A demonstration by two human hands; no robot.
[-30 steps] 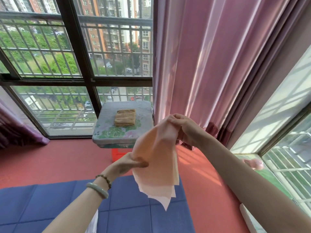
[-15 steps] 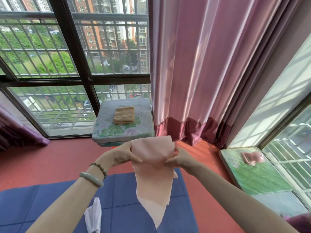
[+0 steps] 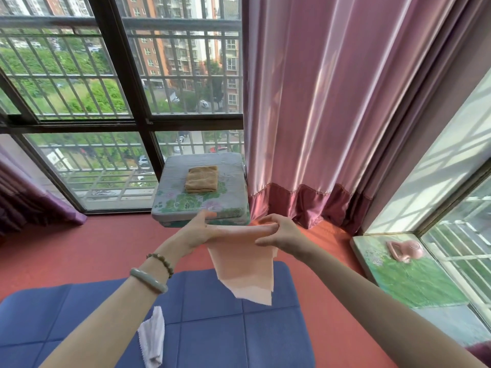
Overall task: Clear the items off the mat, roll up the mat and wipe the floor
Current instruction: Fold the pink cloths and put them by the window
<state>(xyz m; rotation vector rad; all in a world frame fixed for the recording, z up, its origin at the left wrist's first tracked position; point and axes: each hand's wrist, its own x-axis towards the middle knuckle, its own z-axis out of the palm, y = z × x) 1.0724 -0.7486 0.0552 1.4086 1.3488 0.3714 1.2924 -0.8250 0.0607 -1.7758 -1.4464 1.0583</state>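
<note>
A peach-pink cloth [image 3: 243, 264] hangs folded in the air above the far end of the blue quilted mat [image 3: 212, 328]. My left hand [image 3: 198, 231] holds its top left edge and my right hand [image 3: 280, 235] pinches its top right edge, so the upper edge is stretched flat between them. A small white cloth [image 3: 152, 338] lies crumpled on the mat under my left forearm. The red floor [image 3: 79, 251] surrounds the mat.
A grey floral cushion [image 3: 228, 200] with a folded tan towel [image 3: 202, 179] stands by the barred window [image 3: 119, 102]. A pink curtain [image 3: 332, 102] hangs at the right. A green floral cushion [image 3: 414, 282] with a pink object [image 3: 403, 249] lies by the right window.
My hands have come down and level with each other, drawing the peach cloth's top edge out flat. The view has tilted down a little, showing more of the mat and the white cloth.
</note>
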